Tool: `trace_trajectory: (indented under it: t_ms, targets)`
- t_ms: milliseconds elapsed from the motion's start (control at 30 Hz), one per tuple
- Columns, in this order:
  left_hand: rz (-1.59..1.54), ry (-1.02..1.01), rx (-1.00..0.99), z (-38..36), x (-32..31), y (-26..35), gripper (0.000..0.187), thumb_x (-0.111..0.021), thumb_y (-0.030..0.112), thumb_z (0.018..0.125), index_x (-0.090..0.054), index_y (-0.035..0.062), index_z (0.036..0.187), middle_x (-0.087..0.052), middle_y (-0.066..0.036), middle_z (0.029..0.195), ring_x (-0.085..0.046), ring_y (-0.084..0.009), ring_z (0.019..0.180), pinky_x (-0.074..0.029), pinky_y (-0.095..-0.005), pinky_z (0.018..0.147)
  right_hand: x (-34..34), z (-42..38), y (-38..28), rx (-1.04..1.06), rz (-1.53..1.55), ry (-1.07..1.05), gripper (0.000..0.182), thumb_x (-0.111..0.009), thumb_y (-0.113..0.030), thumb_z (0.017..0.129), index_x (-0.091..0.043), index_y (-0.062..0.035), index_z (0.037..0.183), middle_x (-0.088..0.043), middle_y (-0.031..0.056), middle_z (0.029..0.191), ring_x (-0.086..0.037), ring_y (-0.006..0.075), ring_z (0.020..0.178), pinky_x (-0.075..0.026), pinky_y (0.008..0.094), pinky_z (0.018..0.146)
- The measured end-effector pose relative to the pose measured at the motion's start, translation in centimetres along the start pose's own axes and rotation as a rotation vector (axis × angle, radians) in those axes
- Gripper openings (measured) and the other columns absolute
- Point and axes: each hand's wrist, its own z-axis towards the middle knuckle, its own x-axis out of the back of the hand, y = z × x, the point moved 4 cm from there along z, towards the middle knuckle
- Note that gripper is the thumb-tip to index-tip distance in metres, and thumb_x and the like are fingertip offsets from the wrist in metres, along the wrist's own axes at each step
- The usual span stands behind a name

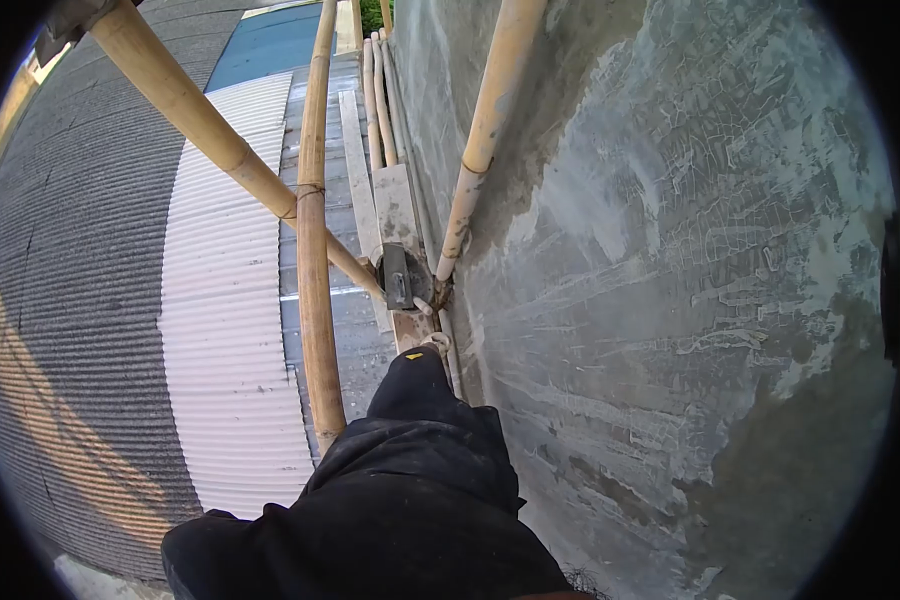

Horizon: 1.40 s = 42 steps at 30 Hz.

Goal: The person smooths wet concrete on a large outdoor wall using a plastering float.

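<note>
Neither my left hand nor my right hand shows; only a sliver of skin appears at the bottom edge, too little to identify. My dark clothing point(420, 500) fills the lower middle. Ahead of my legs, a grey trowel or float with a handle point(398, 277) lies over a round dark container point(417, 272) on the narrow planks. Part of my foot point(438, 341) is visible on the planks just below it.
A patchy grey plastered wall point(650, 260) rises on the right. Bamboo poles point(313, 240) cross at the left, and another pole point(485, 130) leans by the wall. Corrugated roofing point(225, 300) lies below left. Narrow planks point(395, 205) run ahead.
</note>
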Motion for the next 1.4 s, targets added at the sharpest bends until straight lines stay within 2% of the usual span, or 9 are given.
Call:
trace_trajectory:
  t_ms: [300,400,633,800,900,967,1200,1233,1400]
  targets:
    - [-0.199,0.066,0.023,-3.0,3.6,-1.5,0.036,-0.045,0.038,0.097,-0.059,0.0055,0.088,-0.063,-0.009,0.075,-0.064,-0.0225,0.061,-0.058,-0.0398,0.062,-3.1,-4.6,-4.7,0.069,-0.084,-0.040,0.040,-0.047,-0.034,0.100,-0.060,0.0024,0.089,-0.062,0.0123,0.078,-0.065,0.0237,0.069,-0.057,0.0372,0.066]
    - [-0.364,-0.070,-0.025,1.4,3.7,3.7,0.029,-0.039,0.030,0.096,-0.055,0.0102,0.083,-0.048,0.000,0.063,-0.045,-0.0145,0.048,-0.041,-0.0299,0.045,-2.9,-6.3,-6.7,0.076,-0.138,-0.047,0.040,-0.047,-0.034,0.100,-0.060,0.0029,0.089,-0.062,0.0126,0.078,-0.066,0.0234,0.069,-0.057,0.0371,0.066]
    - [-0.288,0.281,-0.453,3.7,3.9,14.0,0.054,-0.033,0.052,0.099,-0.062,0.0069,0.104,-0.061,0.000,0.073,-0.050,-0.0114,0.055,-0.042,-0.0254,0.051,-2.1,-8.1,-14.3,0.104,-0.292,-0.066,0.040,-0.046,-0.032,0.101,-0.061,0.0041,0.091,-0.063,0.0131,0.080,-0.066,0.0226,0.069,-0.057,0.0368,0.066]
    - [-0.450,0.015,-0.531,-0.7,1.4,23.1,0.062,-0.028,0.053,0.101,-0.059,0.0005,0.111,-0.067,-0.007,0.083,-0.061,-0.0149,0.063,-0.050,-0.0270,0.057,-9.3,-6.5,-30.1,0.708,-0.137,-0.137,0.037,-0.042,-0.025,0.104,-0.062,0.0054,0.101,-0.066,0.0119,0.085,-0.066,0.0177,0.078,-0.053,0.0302,0.074]
    - [-0.578,0.028,-0.848,-2.6,0.4,28.4,0.061,-0.026,0.048,0.103,-0.050,-0.0026,0.125,-0.069,-0.017,0.096,-0.069,-0.0212,0.081,-0.058,-0.0338,0.071,-18.6,-1.3,-37.0,0.755,-0.133,-0.493,0.044,-0.040,-0.035,0.105,-0.062,0.0031,0.106,-0.066,0.0104,0.094,-0.065,0.0174,0.088,-0.052,0.0299,0.081]
    - [-0.533,-0.726,-0.701,-2.8,-1.4,30.3,0.059,-0.027,0.039,0.104,-0.033,-0.0089,0.139,-0.059,-0.026,0.125,-0.068,-0.0250,0.097,-0.057,-0.0360,0.085,-26.1,3.8,-38.6,0.702,-0.148,-0.736,0.052,-0.038,-0.043,0.104,-0.059,0.0032,0.115,-0.066,0.0108,0.101,-0.065,0.0180,0.093,-0.051,0.0304,0.085]
    - [-0.600,-0.872,-0.672,-3.7,-7.0,34.4,0.084,-0.044,0.057,0.095,-0.028,-0.0113,0.141,-0.038,-0.031,0.144,-0.050,-0.0332,0.128,-0.040,-0.0394,0.109,-41.9,12.2,-39.8,0.515,-0.123,-0.838,0.091,-0.029,-0.071,0.094,-0.029,0.0023,0.148,-0.045,0.0223,0.142,-0.037,0.0237,0.137,-0.030,0.0336,0.110]
    - [-0.623,-0.952,-0.650,-3.5,-7.3,34.7,0.085,-0.046,0.056,0.094,-0.026,-0.0109,0.142,-0.037,-0.030,0.145,-0.046,-0.0336,0.131,-0.034,-0.0403,0.114,-43.5,13.6,-39.1,0.635,0.070,-0.768,0.085,-0.026,-0.069,0.096,-0.050,0.0043,0.130,-0.063,0.0177,0.115,-0.058,0.0236,0.112,-0.044,0.0321,0.096]
    - [-0.851,-1.189,-0.394,-4.8,-8.9,35.6,0.091,-0.047,0.059,0.092,-0.024,-0.0113,0.144,-0.029,-0.029,0.150,-0.041,-0.0335,0.135,-0.026,-0.0414,0.117,-40.4,10.6,-41.6,0.587,-0.120,-0.786,0.077,-0.025,-0.074,0.093,-0.055,-0.0032,0.087,-0.051,0.0008,0.068,-0.051,0.0146,0.065,-0.042,0.0265,0.065]
